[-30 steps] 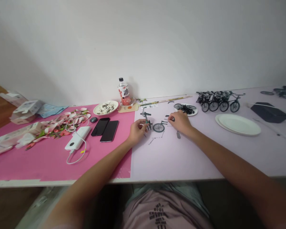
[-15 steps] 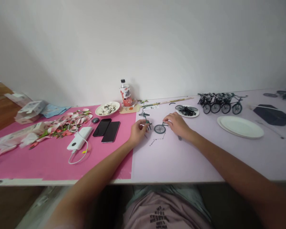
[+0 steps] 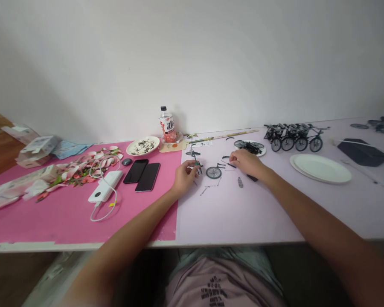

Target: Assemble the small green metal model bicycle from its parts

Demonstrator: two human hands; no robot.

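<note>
Thumb and fingers of my left hand (image 3: 186,174) are closed on a partly built miniature bicycle (image 3: 194,159), dark green and black, with its wheel end pointing away from me. My right hand (image 3: 245,163) is lowered to the table with its fingertips pinched together beside small dark parts; whether something is between them is hidden. A loose spoked wheel (image 3: 213,172) lies between the hands, touching a small black fork-like part (image 3: 221,165). Nearer me are a thin grey rod-like piece (image 3: 208,187) and a small grey flat part (image 3: 240,182).
Behind my right hand, a plate (image 3: 261,151) carries wheels and black parts. Finished miniature bicycles (image 3: 294,137) stand in a row farther right, near stacked white plates (image 3: 323,169). On the left are phones (image 3: 148,177), a white power bank (image 3: 106,186), artificial petals (image 3: 92,166) and a bottle (image 3: 168,125).
My right hand has moved right, away from the wheel and fork-like part, uncovering small parts on the table. My left hand keeps its hold on the bicycle. The view has shifted slightly.
</note>
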